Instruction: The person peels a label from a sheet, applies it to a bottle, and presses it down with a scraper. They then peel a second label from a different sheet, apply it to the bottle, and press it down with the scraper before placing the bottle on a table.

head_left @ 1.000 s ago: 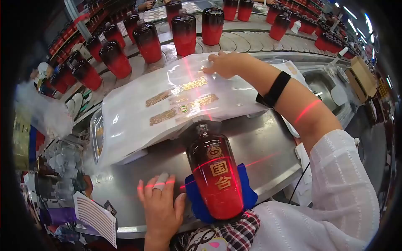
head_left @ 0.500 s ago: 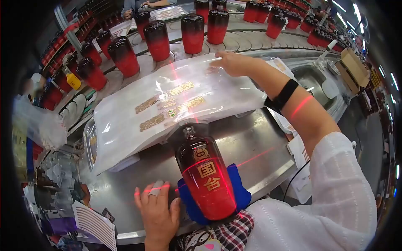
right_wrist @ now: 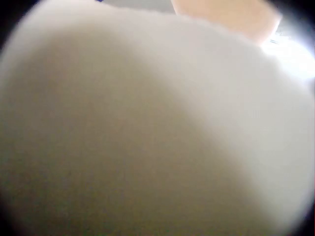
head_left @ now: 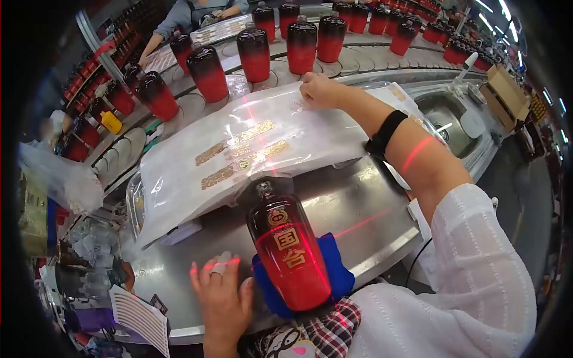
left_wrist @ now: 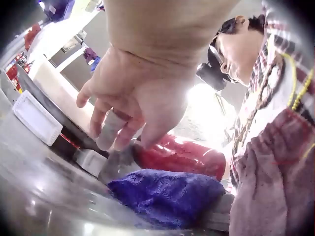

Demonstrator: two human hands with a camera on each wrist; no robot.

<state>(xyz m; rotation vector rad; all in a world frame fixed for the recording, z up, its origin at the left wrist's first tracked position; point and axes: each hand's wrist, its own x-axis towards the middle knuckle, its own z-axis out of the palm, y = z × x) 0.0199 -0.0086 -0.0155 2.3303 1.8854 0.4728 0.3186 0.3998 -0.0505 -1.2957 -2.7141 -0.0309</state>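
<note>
In the head view my right hand (head_left: 322, 92) pinches the far edge of a glossy white sheet (head_left: 173, 179), its fingers curled there. Gold labels (head_left: 262, 129) and a small green emblem lie on the sheet. A red-and-black bottle (head_left: 289, 253) with gold characters lies tilted on a blue cloth (head_left: 339, 268), its neck toward the sheet. My left hand (head_left: 225, 304) is beside it, fingers spread and holding nothing, with a ring and a wrapped finger. The left wrist view shows that hand (left_wrist: 135, 93) near the bottle (left_wrist: 184, 158) and cloth (left_wrist: 167, 196). Pale blur fills the right wrist view.
Red-and-black bottles (head_left: 253, 56) stand on a curved conveyor (head_left: 358, 62) behind the sheet. At right are a sink (head_left: 447, 116) and a cardboard box (head_left: 506, 98). A striped paper (head_left: 140, 319) lies lower left. Another person's arm (head_left: 152, 45) reaches in at the top.
My right hand's fingers, spread over the sheet's far edge a second ago, are now curled together there. The conveyor bottles have shifted in view, and more of the person opposite shows. My left hand stays beside the bottle.
</note>
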